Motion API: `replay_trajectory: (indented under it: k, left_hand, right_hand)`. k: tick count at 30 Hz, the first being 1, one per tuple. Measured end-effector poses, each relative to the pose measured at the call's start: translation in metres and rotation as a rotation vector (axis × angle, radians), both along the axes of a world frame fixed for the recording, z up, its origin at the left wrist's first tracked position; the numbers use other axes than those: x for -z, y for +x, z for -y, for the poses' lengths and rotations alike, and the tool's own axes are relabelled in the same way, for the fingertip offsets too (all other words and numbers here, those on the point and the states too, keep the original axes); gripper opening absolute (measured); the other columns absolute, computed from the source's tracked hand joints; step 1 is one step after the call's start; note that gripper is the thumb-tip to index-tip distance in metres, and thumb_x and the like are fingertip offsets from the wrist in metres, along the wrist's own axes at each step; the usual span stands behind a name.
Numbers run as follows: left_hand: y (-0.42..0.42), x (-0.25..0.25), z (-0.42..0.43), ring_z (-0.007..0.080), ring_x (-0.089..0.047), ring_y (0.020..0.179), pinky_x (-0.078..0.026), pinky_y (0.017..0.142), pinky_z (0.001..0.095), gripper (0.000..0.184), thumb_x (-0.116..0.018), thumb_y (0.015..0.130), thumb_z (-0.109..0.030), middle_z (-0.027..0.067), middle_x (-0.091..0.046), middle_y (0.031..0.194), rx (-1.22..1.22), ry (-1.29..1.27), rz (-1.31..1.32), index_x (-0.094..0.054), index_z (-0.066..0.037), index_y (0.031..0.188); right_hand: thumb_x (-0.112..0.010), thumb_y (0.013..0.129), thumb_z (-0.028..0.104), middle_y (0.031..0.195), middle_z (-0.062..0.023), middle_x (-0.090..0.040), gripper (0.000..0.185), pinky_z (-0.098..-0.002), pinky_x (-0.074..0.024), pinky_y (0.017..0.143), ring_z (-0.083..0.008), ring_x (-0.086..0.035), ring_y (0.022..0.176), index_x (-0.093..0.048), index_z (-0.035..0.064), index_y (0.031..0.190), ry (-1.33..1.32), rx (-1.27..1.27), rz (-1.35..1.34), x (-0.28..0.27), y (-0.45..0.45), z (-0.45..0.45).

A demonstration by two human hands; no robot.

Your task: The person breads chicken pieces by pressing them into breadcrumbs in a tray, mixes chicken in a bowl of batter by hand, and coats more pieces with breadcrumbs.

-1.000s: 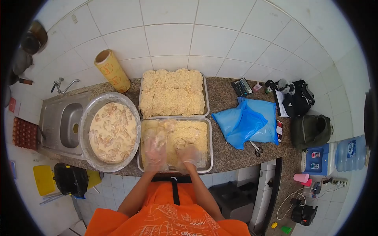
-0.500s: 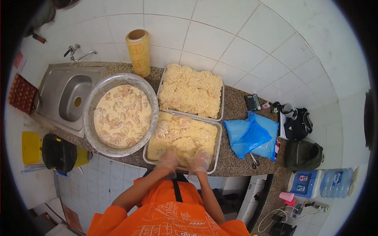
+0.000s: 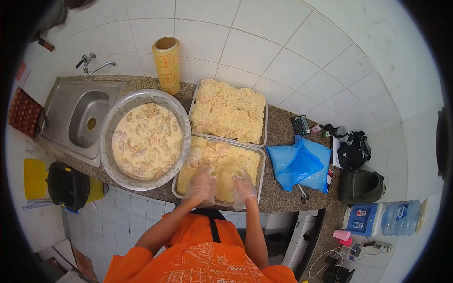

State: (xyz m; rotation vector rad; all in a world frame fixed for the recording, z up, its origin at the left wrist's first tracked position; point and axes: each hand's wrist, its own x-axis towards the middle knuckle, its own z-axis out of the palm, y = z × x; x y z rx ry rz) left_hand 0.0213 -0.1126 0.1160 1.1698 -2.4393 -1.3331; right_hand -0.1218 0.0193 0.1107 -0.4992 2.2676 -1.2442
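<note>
Looking down, we see our left hand (image 3: 203, 182) and right hand (image 3: 244, 186), in crinkly clear gloves (image 3: 239, 202), apart at grainy crumbs (image 3: 225, 181) inside the near rectangular metal tray (image 3: 261, 172); whether either pinches anything, we cannot tell.

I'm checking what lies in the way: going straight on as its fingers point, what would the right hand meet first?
Straight ahead of the right hand, most likely the pale crumbs in the near tray; the hand's height over them is hard to judge from this view.
</note>
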Motion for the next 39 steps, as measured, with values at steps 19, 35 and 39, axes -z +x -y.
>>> replay_trajectory:
  k: [19,35,39]
  left_hand:
    - [-0.102,0.125,0.012,0.0342,-0.057,0.104,-0.043,0.081,0.0555,0.026,-0.068,0.080,-0.015,0.0120,-0.061,0.107,0.251,-0.918,-0.421,-0.069,-0.011,0.105]
    - [-0.112,0.114,-0.040,0.0360,-0.054,0.107,-0.040,0.089,0.0540,0.037,-0.066,0.086,-0.026,0.0136,-0.062,0.113,0.528,-0.794,-0.222,-0.067,-0.010,0.119]
    - [-0.098,0.100,-0.027,0.0397,-0.051,0.116,-0.037,0.097,0.0571,0.039,-0.064,0.087,-0.027,0.0170,-0.060,0.121,0.169,-0.631,-0.220,-0.065,-0.009,0.122]
  right_hand:
    - [-0.065,0.077,-0.005,0.097,-0.0146,-0.077,0.026,-0.0338,-0.0567,0.087,-0.0269,-0.074,0.094,-0.077,0.0012,0.100,-0.103,0.114,-0.301,0.080,-0.010,-0.060]
    - [-0.068,0.085,0.004,0.094,-0.0207,-0.074,0.018,-0.0420,-0.0549,0.079,-0.0372,-0.072,0.088,-0.074,0.0000,0.101,-0.142,0.351,0.085,0.068,-0.009,-0.067]
    - [-0.066,0.082,0.000,0.098,-0.0226,-0.073,0.022,-0.0440,-0.0555,0.082,-0.0413,-0.070,0.093,-0.076,0.0045,0.101,0.015,0.249,-0.173,0.046,-0.012,-0.066]
